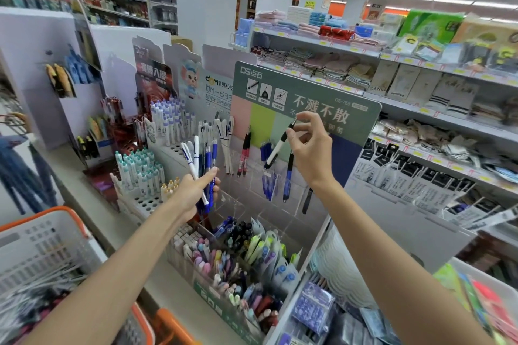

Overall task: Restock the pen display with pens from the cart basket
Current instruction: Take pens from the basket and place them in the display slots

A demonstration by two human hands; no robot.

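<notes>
Here, in the head view, the right hand [311, 148] is raised in front of the display [305, 87]. The display is a stiff card backboard with rounded corners, a grey-green header and pastel stripes, set above stepped pockets of clear plastic. The hand's grip is clamped on a pen [277, 147]: thumb and forefinger pinch its black upper end. The slim white barrel slants down and to the left, with its dark tip just over the pockets. Red pens [246, 148] and blue pens [267, 183] with darker sleeves sit upright in those pockets, just beside it.

The left hand [192, 194] is lower and further left. Its grip is closed round a bundle [200, 165] of smooth round pens, some white and some blue, that fan upward out of the fist.

The basket [70, 211] sits at the lower left, made of white slotted plastic with an orange rim. The thin grey sticks inside it are too blurred to tell apart.

Below the display, a clear bin [213, 297] with a green front strip is packed with pastel pens lying at all angles. To the left, white pens [168, 120] stand in a rack pierced with round holes, with teal-capped pens [140, 168] in front of them. On the right, shelves carry soft folded towels [325, 64] in low stacks.
</notes>
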